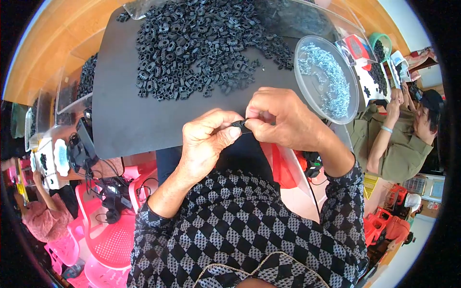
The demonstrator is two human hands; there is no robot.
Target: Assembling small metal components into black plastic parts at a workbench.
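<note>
My left hand (207,140) and my right hand (283,117) meet over the near edge of a dark grey mat (125,115). Between their fingertips they pinch one small black plastic part (238,125). Most of the part is hidden by my thumbs. Farther back on the mat lies a large heap of the same black parts (201,43). A round clear lid (326,79) holding many small silvery pieces sits just right of my right hand.
Clear plastic bins of black parts (81,81) stand to the left. A pink plastic chair (108,230) with cables and a black device is at lower left. Another person in an olive shirt (398,144) works at the right; a person in pink (43,216) sits at far left.
</note>
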